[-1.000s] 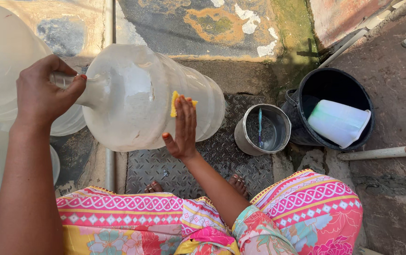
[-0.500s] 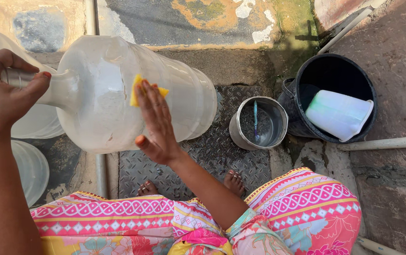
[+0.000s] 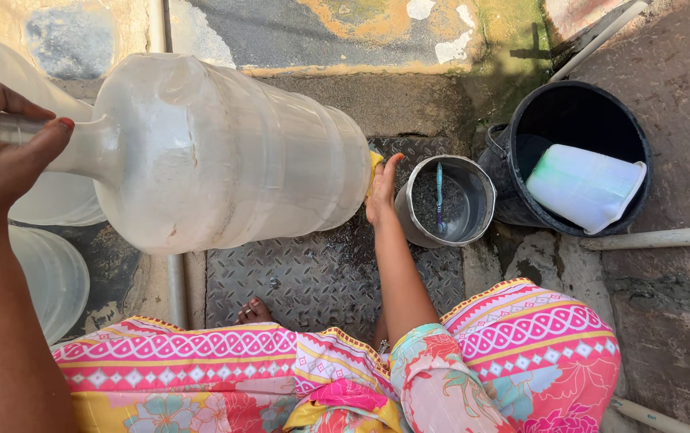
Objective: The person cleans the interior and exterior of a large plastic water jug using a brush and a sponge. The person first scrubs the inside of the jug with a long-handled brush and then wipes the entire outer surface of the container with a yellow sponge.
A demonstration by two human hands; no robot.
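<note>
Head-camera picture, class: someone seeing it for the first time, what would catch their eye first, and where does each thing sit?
The big translucent water jug fills the upper left, held sideways by its neck in the left hand, while the right hand presses a yellow sponge against its base. Right of it stand a small metal bucket and a black bucket holding a white container. A bright pink patterned dress spans the bottom.

A cloudy translucent water jug (image 3: 233, 152) is showing whitish; a yellow sponge (image 3: 375, 163) is peeking out. The bucket (image 3: 521, 140) is looking black, the metal pot (image 3: 481, 180) grey, the dress (image 3: 521, 345) pink with zigzags and flowers.
</note>
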